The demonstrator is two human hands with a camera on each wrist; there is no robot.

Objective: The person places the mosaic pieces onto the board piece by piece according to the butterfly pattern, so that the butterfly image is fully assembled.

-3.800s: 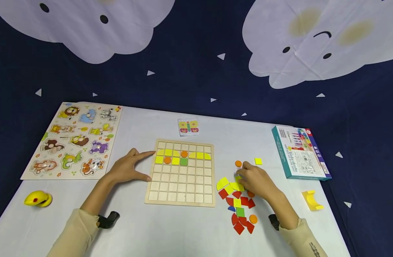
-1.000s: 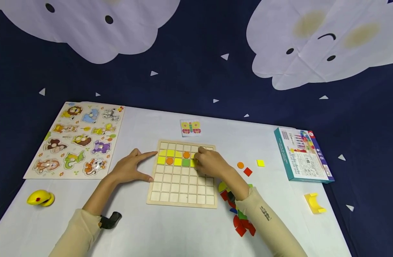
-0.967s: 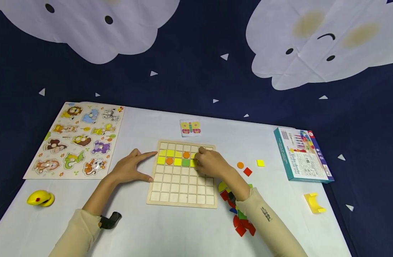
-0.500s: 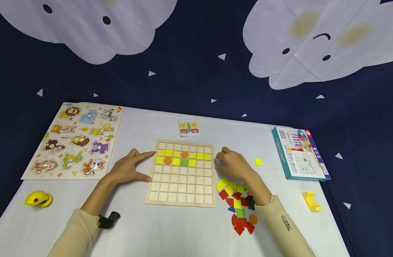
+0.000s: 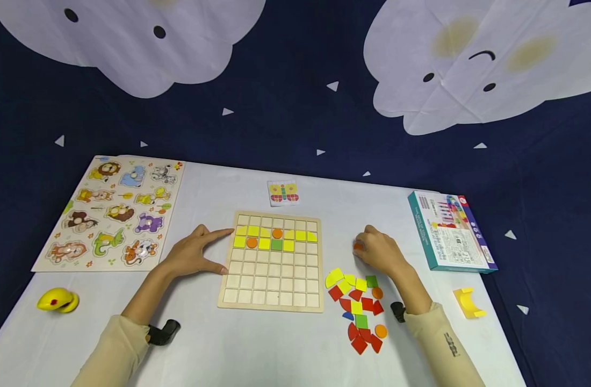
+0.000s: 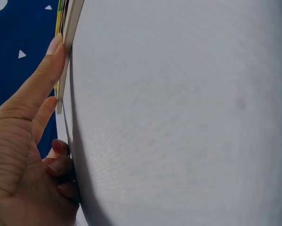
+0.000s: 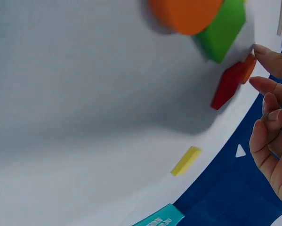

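The wooden grid board [image 5: 271,309] lies mid-table with yellow pieces, two orange discs and a green square [image 5: 276,244] in its upper rows. My left hand [image 5: 191,252] steadies its left edge, thumb and index finger straight and spread along the rim; in the left wrist view the thumb [image 6: 35,82] lies against the board's side. Right of the board, my right hand [image 5: 380,250] pinches an orange disc [image 7: 248,68] between thumb and index fingertips. A red square [image 7: 228,85] lies beside that disc, hidden under the hand in the head view.
Loose red, yellow, green, orange and blue pieces [image 5: 356,307] lie right of the board. Behind it is a butterfly pattern card [image 5: 283,193]. An animal puzzle [image 5: 109,215], yellow toy [image 5: 57,299], teal box [image 5: 452,231], yellow arch [image 5: 468,302] and lone yellow square [image 5: 389,244] stand around.
A yellow square now sits right of the green one in the board's second filled row. My right hand has left the board and moved right to the orange disc. The left hand stays.
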